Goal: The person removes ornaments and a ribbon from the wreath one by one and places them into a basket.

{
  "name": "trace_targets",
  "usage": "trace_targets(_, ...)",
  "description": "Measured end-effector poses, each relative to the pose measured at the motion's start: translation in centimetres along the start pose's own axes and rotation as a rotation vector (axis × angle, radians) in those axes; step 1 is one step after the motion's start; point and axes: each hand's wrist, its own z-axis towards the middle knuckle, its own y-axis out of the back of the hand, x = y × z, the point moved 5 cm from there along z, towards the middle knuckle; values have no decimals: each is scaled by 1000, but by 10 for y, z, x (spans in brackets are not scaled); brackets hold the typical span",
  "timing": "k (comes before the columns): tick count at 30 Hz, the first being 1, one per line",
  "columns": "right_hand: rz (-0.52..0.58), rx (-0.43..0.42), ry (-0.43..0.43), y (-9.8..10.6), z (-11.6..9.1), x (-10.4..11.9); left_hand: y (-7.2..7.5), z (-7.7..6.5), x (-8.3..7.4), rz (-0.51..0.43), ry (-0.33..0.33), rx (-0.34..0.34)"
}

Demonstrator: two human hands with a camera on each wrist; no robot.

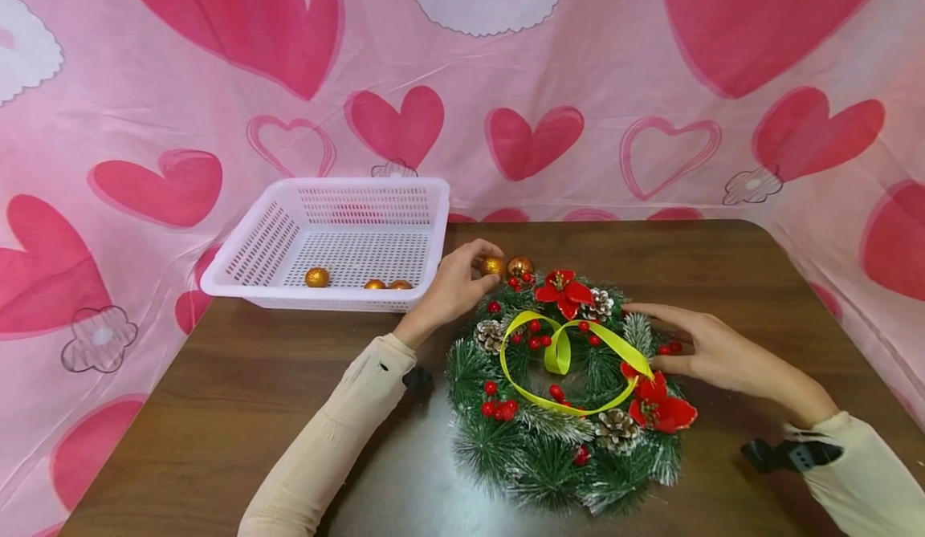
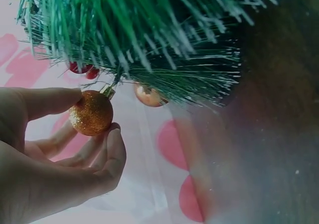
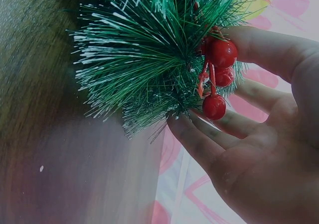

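A green Christmas wreath lies on the table, dressed with red poinsettias, berries, pinecones and a yellow ribbon. At its far left edge my left hand pinches a glittery gold bauble between thumb and fingers. The bauble's gold cap points at the greenery. Just right of it, a shiny copper bauble sits against the wreath's far edge. My right hand holds the wreath's right edge, thumb and fingers spread around the sprigs. Red berries hang between them, and greenery hides the fingertips.
A white slotted plastic basket stands at the back left with several gold and copper baubles, including a glittery one. The brown wooden table ends at a pink heart-patterned cloth behind and beside it.
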Motion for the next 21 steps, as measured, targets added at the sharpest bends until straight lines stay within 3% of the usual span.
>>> trace_targets(13, -9, -4, 7, 0, 0, 0, 6, -3, -11, 56, -14, 55)
trace_targets(21, -17, -7, 10, -1, 0, -1, 11, -4, -17, 32, -36, 64)
